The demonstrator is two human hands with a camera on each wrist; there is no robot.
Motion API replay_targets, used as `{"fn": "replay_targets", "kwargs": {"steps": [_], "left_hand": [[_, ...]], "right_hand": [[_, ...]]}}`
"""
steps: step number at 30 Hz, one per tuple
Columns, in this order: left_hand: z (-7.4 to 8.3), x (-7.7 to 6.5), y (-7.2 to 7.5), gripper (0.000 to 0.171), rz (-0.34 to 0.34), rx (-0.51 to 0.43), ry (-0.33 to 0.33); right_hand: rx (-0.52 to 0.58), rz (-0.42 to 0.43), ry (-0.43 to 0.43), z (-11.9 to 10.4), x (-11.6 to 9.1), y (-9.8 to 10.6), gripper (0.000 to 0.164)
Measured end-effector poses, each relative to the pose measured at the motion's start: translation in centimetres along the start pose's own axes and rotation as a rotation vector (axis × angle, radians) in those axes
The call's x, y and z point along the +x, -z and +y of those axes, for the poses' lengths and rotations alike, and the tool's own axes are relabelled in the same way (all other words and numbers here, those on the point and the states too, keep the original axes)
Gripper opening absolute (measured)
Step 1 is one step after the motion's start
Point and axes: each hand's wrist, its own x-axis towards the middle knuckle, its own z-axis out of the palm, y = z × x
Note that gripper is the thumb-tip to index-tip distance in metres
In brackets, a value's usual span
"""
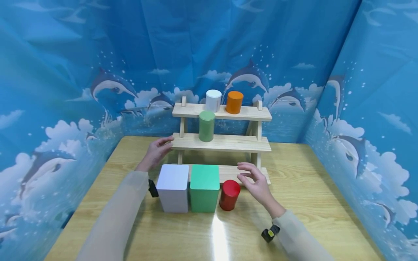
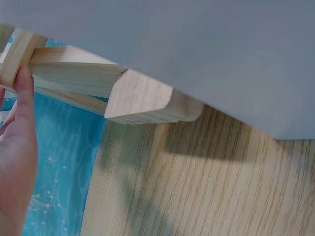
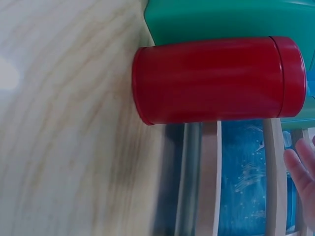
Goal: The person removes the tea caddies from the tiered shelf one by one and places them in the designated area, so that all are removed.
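My left hand (image 1: 157, 152) pinches the middle tier's left end on the pale three-tier wooden stand (image 1: 240, 143). My right hand (image 1: 256, 181), thumb and fingers spread apart, hovers near the glossy red cylindrical canister (image 1: 230, 195). Leftward: tall green box (image 1: 204, 192), tall white box (image 1: 173, 192). Middle tier: matte green cylinder (image 1: 207, 127). Top: white cylinder (image 1: 213, 102), orange cylinder (image 1: 234, 103).

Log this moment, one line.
left hand: touching middle shelf | right hand: empty, near red can | green can: on middle shelf
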Motion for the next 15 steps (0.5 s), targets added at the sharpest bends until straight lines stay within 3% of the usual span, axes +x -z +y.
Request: {"fn": "replay_targets", "kwargs": {"steps": [15], "left_hand": [[0.0,0.1,0.0,0.042,-0.011,-0.009,-0.004]], "right_hand": [[-0.063,-0.015,-0.017,0.2,2.4,0.1,0.032]]}}
